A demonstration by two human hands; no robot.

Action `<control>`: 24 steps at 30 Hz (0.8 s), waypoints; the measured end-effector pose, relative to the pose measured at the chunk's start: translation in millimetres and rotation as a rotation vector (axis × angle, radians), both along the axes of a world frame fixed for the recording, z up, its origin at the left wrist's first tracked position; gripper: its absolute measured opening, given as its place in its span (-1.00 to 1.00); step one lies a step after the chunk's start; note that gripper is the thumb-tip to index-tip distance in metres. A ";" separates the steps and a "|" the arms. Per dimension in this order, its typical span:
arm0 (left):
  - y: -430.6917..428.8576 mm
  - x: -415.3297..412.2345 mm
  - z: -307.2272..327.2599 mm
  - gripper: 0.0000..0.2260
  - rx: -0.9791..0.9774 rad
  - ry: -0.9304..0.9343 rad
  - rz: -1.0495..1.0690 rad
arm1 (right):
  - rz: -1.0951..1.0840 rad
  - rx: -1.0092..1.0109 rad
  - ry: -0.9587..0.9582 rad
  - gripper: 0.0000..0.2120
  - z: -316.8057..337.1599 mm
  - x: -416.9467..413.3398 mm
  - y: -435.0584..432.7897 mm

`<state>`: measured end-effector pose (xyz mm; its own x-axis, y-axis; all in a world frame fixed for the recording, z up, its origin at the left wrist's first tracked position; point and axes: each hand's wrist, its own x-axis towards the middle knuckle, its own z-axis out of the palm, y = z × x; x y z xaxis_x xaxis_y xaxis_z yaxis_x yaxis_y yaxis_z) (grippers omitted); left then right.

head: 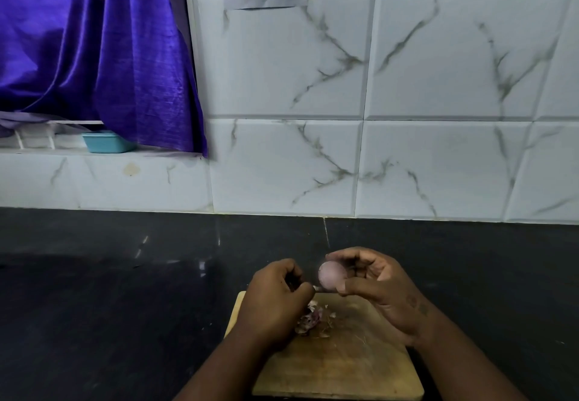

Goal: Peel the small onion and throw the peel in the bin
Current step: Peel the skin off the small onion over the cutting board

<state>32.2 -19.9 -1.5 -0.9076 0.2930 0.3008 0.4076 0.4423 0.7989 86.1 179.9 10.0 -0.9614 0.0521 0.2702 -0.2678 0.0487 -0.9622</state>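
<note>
A small pale-purple onion (330, 276) sits between the thumb and fingers of my right hand (376, 288), held above the far edge of a wooden cutting board (338, 366). My left hand (275, 297) is just left of the onion with its fingers curled; a small pale tip shows at its fingertips, too small to identify. A heap of purple and white onion peel (310, 320) lies on the board under my left hand. No bin is in view.
The board lies on a dark stone counter (109, 291) that runs to a white marble-tiled wall (360, 150). At the back left a purple curtain (94, 49) hangs over a ledge with a small teal tub (106, 142).
</note>
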 end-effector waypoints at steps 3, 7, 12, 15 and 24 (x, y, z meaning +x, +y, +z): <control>-1.0 3.1 1.9 -0.87 -0.102 0.021 -0.027 | 0.018 -0.021 -0.022 -0.62 -0.6 -0.6 -0.1; -0.9 2.3 0.0 -0.92 -0.068 0.029 -0.037 | -0.010 0.006 -0.023 -0.64 -0.8 0.0 -1.3; 0.6 6.6 2.9 -0.76 0.121 0.010 -0.076 | -0.039 0.037 -0.025 -0.65 0.1 0.5 -1.2; 1.8 8.0 3.0 -0.79 0.143 -0.012 -0.103 | -0.021 0.042 -0.032 -0.64 -1.0 0.9 -2.0; 3.6 5.7 3.5 -0.85 0.202 -0.056 -0.120 | -0.017 0.036 -0.005 -0.63 -2.8 0.1 -4.7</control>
